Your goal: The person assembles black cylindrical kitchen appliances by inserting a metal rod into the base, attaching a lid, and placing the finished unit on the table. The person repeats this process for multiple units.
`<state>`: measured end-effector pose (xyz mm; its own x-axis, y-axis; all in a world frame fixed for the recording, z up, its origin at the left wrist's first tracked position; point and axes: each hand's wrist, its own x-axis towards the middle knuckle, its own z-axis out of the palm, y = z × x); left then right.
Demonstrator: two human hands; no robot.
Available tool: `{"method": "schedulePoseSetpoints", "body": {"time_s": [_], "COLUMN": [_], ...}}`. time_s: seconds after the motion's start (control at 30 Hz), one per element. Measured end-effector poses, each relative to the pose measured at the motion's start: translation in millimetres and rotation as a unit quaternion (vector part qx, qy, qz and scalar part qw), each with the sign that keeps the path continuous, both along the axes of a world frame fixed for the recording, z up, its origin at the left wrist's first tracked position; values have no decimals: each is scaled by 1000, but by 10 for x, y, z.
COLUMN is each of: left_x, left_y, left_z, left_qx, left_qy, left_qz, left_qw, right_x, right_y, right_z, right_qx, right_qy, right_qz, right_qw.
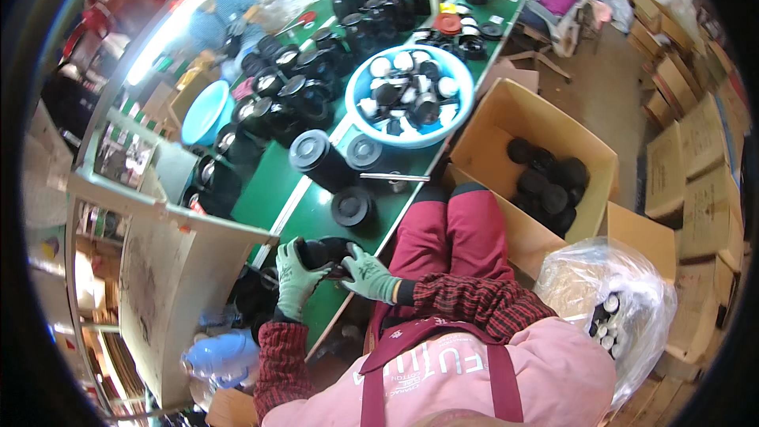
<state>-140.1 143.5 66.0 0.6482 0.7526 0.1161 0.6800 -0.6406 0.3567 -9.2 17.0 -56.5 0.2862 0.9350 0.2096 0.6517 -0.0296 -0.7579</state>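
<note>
- Black, hard plastic: the round cap (326, 253) is clamped between the gloved left hand (296, 279) and right hand (368, 275), near the green table's (273, 186) near edge.
- Judged light, stiff, slightly slippery (knit gloves help); best gripped around the rim.

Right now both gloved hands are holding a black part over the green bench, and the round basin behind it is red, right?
Not quite. The head view shows the basin is light blue, not red. Both gloved hands, left and right, do hold the black part over the green bench.
</note>
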Motion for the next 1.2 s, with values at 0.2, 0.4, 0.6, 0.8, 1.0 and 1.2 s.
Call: {"method": "schedulePoseSetpoints", "body": {"time_s": [0.2,0.4,0.6,0.8,1.0,1.2], "left_x": [51,215,166,196,385,310], "left_y": [-102,3,283,179,73,132], "left_z": [256,333,339,369,627,411], "left_qx": [3,20,42,-39,89,-16], "left_qy": [72,147,220,199,110,302], "left_qz": [-55,-61,-261,-107,-235,-118], "left_qw": [996,987,939,973,962,946], "right_x": [-85,-49,-124,-152,-130,-107], "right_y": [65,52,66,76,61,61], "right_z": [59,-28,-125,-112,-139,-110], "right_qx": [-87,-76,-34,-19,-27,-30], "right_qy": [-59,-85,-106,-118,-137,-133], "right_qz": [89,52,24,20,21,25], "right_qw": [990,992,994,993,990,990]}}
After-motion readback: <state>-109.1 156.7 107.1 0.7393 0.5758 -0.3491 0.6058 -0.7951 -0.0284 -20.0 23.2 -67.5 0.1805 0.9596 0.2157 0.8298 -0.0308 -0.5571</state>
